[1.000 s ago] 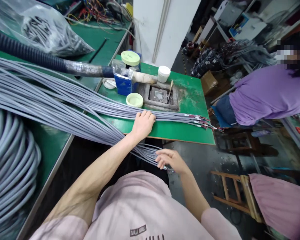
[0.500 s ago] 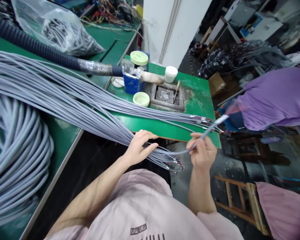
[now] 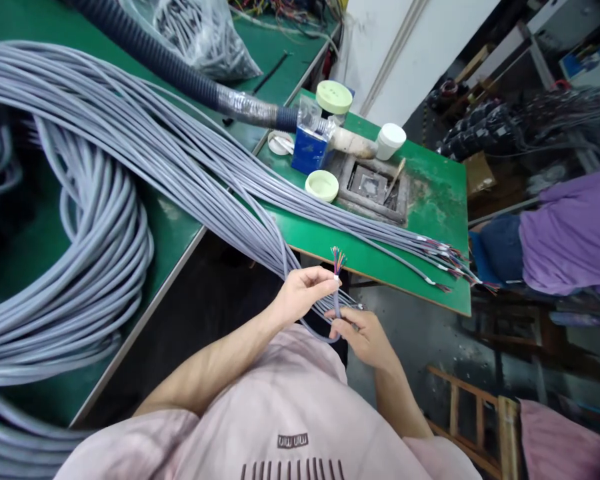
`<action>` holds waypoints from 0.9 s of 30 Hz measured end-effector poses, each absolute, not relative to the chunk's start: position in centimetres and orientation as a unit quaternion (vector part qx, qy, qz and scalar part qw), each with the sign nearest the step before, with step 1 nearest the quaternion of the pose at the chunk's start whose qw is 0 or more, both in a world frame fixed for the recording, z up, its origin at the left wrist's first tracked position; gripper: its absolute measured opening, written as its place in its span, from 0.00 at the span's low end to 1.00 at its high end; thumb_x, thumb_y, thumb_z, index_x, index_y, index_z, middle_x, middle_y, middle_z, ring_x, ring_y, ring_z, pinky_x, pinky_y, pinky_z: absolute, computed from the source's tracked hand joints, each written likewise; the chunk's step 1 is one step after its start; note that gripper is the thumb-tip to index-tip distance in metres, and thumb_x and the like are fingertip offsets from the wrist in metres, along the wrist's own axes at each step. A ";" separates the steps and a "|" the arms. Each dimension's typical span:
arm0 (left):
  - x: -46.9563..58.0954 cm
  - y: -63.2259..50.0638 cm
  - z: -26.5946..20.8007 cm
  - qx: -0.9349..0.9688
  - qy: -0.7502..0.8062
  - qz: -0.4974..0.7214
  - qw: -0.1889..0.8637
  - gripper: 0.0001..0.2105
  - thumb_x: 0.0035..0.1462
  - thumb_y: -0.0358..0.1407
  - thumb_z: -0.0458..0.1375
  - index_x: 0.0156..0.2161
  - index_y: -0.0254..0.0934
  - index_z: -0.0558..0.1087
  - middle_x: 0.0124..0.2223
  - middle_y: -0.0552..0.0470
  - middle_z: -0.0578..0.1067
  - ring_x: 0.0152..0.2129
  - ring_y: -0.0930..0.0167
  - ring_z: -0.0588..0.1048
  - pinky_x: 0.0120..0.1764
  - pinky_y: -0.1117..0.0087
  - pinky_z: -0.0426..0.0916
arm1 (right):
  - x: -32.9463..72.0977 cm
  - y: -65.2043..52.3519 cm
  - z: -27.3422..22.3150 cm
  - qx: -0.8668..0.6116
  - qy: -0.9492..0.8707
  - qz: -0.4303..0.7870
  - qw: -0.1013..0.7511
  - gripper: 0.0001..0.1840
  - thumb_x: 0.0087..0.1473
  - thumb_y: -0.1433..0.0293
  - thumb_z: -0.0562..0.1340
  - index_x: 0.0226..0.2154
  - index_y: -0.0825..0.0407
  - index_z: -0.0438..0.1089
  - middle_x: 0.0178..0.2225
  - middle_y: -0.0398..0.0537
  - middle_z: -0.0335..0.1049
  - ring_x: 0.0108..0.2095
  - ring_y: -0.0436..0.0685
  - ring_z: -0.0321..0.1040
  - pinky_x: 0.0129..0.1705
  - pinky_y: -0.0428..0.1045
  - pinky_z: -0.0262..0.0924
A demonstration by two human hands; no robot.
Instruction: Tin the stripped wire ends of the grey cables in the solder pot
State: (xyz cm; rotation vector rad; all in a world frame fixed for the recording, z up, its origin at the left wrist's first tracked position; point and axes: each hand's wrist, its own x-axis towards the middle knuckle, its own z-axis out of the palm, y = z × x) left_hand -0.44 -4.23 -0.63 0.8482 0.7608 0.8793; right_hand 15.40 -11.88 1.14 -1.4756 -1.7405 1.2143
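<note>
My left hand [image 3: 307,291] pinches a grey cable [image 3: 337,301] close to its stripped end, where several thin coloured wires [image 3: 338,259] fan upward. Lower on the same cable, the fingers of my right hand [image 3: 363,335] are closed round it. Below that grip the cable bends in a loop back toward the left. Behind my hands runs a thick bundle of grey cables [image 3: 220,223], its near branch hanging past the table edge. A second branch [image 3: 375,230] lies across the green table, with bare wire ends [image 3: 455,260] at its right.
A solder pot [image 3: 373,185] is set on the green table [image 3: 437,200], near a blue box [image 3: 309,148], a white cup [image 3: 391,140] and a ribbed hose [image 3: 180,77]. Coiled cable [image 3: 110,267] lies left. A person in purple [image 3: 570,233] is at the right, above a wooden chair [image 3: 480,413].
My right hand has come down and left, bringing the cable end upright. My left hand has moved from the bundle onto that cable's end. The view has shifted left.
</note>
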 end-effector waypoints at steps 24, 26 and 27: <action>0.5 -3.1 1.1 0.370 0.383 0.497 0.685 0.13 0.43 0.39 0.68 0.33 0.34 0.76 0.23 0.57 0.70 0.20 0.79 0.65 0.25 0.76 0.62 | 14.9 -10.6 -0.4 -0.568 -0.597 0.457 0.335 0.15 0.59 0.59 0.55 0.36 0.51 0.72 0.20 0.41 0.68 0.20 0.50 0.62 0.25 0.46 0.59; 0.4 -3.0 1.1 0.360 0.381 0.490 0.697 0.13 0.42 0.40 0.68 0.32 0.34 0.76 0.24 0.56 0.72 0.20 0.78 0.66 0.25 0.75 0.63 | 14.8 -10.6 -0.3 -0.569 -0.597 0.456 0.335 0.14 0.59 0.60 0.55 0.35 0.51 0.72 0.20 0.41 0.68 0.20 0.50 0.63 0.26 0.46 0.59; 0.4 -3.0 1.1 0.357 0.378 0.489 0.700 0.13 0.43 0.41 0.68 0.30 0.34 0.75 0.24 0.55 0.73 0.20 0.78 0.67 0.26 0.75 0.63 | 14.8 -10.6 -0.2 -0.569 -0.595 0.457 0.338 0.14 0.59 0.60 0.55 0.35 0.51 0.72 0.20 0.41 0.68 0.20 0.50 0.63 0.26 0.46 0.59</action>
